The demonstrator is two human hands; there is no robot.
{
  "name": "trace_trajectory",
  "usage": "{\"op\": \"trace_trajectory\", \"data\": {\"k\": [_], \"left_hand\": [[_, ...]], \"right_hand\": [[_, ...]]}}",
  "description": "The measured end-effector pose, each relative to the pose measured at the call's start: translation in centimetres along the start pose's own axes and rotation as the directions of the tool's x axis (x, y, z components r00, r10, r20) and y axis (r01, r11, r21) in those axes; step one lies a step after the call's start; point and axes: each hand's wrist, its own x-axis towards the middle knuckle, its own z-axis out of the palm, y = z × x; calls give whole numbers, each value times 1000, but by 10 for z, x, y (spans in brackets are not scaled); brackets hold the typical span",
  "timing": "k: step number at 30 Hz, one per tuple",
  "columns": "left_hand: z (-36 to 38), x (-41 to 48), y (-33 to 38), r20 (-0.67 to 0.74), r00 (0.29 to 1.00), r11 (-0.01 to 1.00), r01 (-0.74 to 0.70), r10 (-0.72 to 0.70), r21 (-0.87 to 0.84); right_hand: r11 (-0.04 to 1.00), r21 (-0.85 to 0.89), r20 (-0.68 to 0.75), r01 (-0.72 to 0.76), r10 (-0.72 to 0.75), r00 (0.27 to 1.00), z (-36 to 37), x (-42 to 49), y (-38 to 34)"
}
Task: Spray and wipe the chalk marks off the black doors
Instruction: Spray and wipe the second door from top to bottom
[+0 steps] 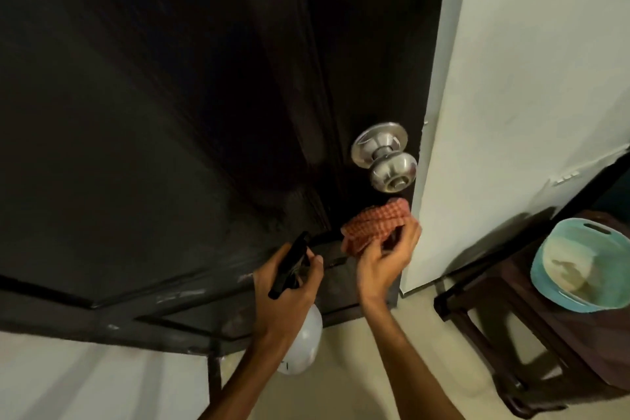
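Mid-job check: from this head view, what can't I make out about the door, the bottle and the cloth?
- Black door: upper part cut off by the top edge; dim light hides any faint chalk.
- Spray bottle: left hand covers its neck; liquid level unreadable.
- Checked cloth: right hand hides its underside.
- Teal basin: cut off by the right edge.

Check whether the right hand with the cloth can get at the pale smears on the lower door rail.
Probably yes. The right hand holds the red cloth against the black door, and the smears lie lower left. Only the left hand with the spray bottle sits between.
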Motion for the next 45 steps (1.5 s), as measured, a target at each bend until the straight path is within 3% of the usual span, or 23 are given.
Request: {"op": "trace_trajectory", "data": {"k": [2, 6, 8, 10, 13, 14, 16, 18, 20, 23, 25, 29, 30, 33, 34, 35, 36, 38, 39, 40, 43, 44, 45], "left_hand": [[16, -7, -9, 13, 1000, 1000, 4, -4, -5], [48, -10, -33, 11, 1000, 996, 30, -29, -79], [61, -13, -44, -11, 1000, 994, -13, 12, -109], [72, -14, -60, -38, 999, 989, -39, 34, -146], [82, -20, -99, -71, 997, 983, -8, -5, -183], [86, -23, -113, -85, 996, 981, -6, -10, -195], [89, -23, -132, -104, 994, 979, -8, -13, -202], [89, -24, -143, -122, 991, 973, -79, 53, -216], [86, -20, -151, -166, 972, 965, -197, 168, -174], [79, -15, -165, -278, 934, 946, -277, 225, -167], [75, -11, -176, -335, 916, 939, -293, 222, -179], [53, -13, -194, -413, 869, 934, -342, 272, -104], [47, -11, -198, -423, 863, 936, -341, 277, -84], [27, -4, -210, -470, 840, 940, -337, 271, -59], [21, 0, -211, -489, 826, 937, -347, 281, -48], [16, 3, -212, -507, 811, 933, -359, 293, -34], [9, 5, -211, -524, 797, 930, -366, 302, -21], [-3, 7, -209, -544, 784, 933, -360, 298, -9], [-9, 9, -209, -552, 780, 935, -354, 293, -3], [-15, 9, -209, -559, 780, 939, -343, 282, -4], [-36, 4, -215, -589, 766, 947, -322, 256, -9], [-42, 1, -218, -598, 758, 949, -316, 259, 10], [-47, -2, -221, -603, 753, 950, -310, 264, 29]], "right_hand": [[988, -53, 46, 144, -141, 989, -9, 16, 8], [957, -179, 151, 227, -201, 968, -20, 27, 37], [926, -171, 188, 336, -304, 934, -23, 32, 43], [879, -94, 190, 468, -445, 875, -19, 44, 46], [703, -103, 191, 704, -680, 708, -11, 54, 94], [700, -115, 179, 705, -683, 708, -10, 55, 119], [827, -77, 172, 557, -539, 824, -9, 50, 152], [849, -84, 195, 522, -500, 844, -4, 44, 154], [725, -87, 176, 683, -664, 727, 6, 57, 120], [426, -115, 110, 898, -893, 437, 26, 73, 68], [296, -261, 180, 919, -920, 348, 36, 64, 87], [-117, -202, 443, 972, -896, -16, 44, 32, 158], [-117, -205, 437, 972, -899, -16, 49, 36, 152], [216, -281, 304, 935, -904, 300, 62, 38, 108], [256, -320, 278, 912, -895, 349, 69, 30, 102], [199, -356, 317, 913, -894, 318, 75, 18, 104], [71, -356, 388, 932, -896, 217, 83, 7, 111], [-200, -256, 467, 946, -882, -60, 90, -4, 122], [-255, -228, 463, 940, -877, -125, 88, -2, 114], [-241, -243, 445, 940, -888, -113, 87, 2, 102], [54, -333, 289, 941, -944, 157, 95, -2, 68], [45, -340, 285, 939, -947, 148, 100, -13, 71], [-55, -320, 317, 946, -947, 52, 107, -24, 79]]}}
